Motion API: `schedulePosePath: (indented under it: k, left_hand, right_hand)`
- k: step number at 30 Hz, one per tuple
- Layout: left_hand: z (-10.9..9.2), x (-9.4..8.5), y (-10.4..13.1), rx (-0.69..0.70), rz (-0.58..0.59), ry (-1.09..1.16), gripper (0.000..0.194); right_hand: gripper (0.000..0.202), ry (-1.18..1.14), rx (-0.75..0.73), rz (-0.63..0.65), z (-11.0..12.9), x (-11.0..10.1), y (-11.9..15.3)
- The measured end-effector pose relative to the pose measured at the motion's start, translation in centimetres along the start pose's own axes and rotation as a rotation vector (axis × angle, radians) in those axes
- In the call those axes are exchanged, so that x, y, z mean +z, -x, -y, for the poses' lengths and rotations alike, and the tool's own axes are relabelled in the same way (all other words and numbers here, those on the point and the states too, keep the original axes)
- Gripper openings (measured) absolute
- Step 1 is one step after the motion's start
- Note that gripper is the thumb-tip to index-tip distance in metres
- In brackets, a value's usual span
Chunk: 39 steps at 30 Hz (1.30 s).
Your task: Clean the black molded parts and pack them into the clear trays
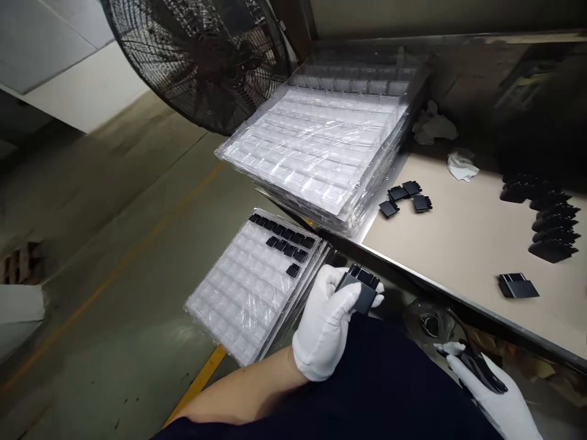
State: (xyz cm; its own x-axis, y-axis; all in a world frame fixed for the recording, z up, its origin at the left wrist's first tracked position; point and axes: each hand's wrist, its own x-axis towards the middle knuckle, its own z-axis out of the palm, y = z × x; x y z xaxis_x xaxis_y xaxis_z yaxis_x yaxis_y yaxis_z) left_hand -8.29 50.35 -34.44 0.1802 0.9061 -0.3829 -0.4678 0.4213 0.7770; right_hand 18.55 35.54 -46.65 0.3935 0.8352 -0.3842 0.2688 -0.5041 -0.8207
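Big floor fan (pixel 202 58) looms top left, with a stack of clear blister trays (pixel 321 146) on the table edge (pixel 458 244). Below sits my partly filled tray (pixel 252 281). My gloved left hand (pixel 328 321) has fingers curled around a black plastic part (pixel 360 287) just right of that tray. Right hand (pixel 498 397) grips dark cutters (pixel 481 366), fingers closed.

One camera on the person's head is looking down, close to the hands at the bottom, with the tabletop (pixel 458 244) at the right.
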Motion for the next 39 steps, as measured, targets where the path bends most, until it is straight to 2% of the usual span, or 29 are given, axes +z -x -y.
schedulePosePath:
  k: [6, 10, 13, 17, 24, 27, 30, 33, 35, 37, 39]
  left_hand:
    - [1.3, 2.2, 0.7, -0.014, 0.061, -0.035, 0.031]
    - [1.9, 3.6, 1.3, -0.011, 0.090, -0.017, 0.030]
    - [2.1, 4.0, 1.8, -0.018, 0.114, -0.026, 0.031]
    - [2.2, 3.9, 2.3, -0.011, 0.093, 0.021, 0.034]
    - [1.2, 2.4, 1.9, 0.002, 0.124, 0.006, 0.030]
    - [0.9, 1.9, 2.1, -0.044, 0.181, -0.032, 0.030]
    - [1.2, 1.6, 2.2, -0.170, 0.322, -0.127, 0.031]
    - [1.9, 1.9, 1.7, -0.290, 0.561, -0.293, 0.033]
    - [2.4, 2.6, 1.1, -0.334, 0.710, -0.441, 0.035]
    - [2.8, 3.4, 0.7, -0.368, 0.794, -0.563, 0.038]
    - [3.2, 4.2, 0.4, -0.408, 0.825, -0.638, 0.046]
  right_hand:
    - [0.046, -0.109, 0.025, -0.058, -5.4, -2.4, 1.4]
    - [0.048, -0.232, 0.078, -0.060, -7.0, -3.2, 2.1]
    - [0.049, -0.246, 0.077, -0.049, -7.5, -3.4, 2.2]
    - [0.045, -0.190, 0.006, -0.035, -7.5, -3.2, 2.1]
    - [0.049, -0.160, -0.007, -0.042, -5.1, -1.1, 1.4]
    - [0.052, -0.193, -0.037, -0.214, -5.0, -0.1, 1.0]
    - [0.053, -0.227, -0.033, -0.489, -7.0, -0.9, 0.2]
    - [0.060, -0.276, 0.052, -0.788, -10.8, -4.5, -0.8]
    - [0.057, -0.313, 0.102, -0.947, -13.1, -7.4, -1.5]
    - [0.050, -0.342, 0.141, -1.032, -14.8, -9.9, -2.4]
    - [0.045, -0.365, 0.188, -1.043, -15.7, -11.4, -3.5]
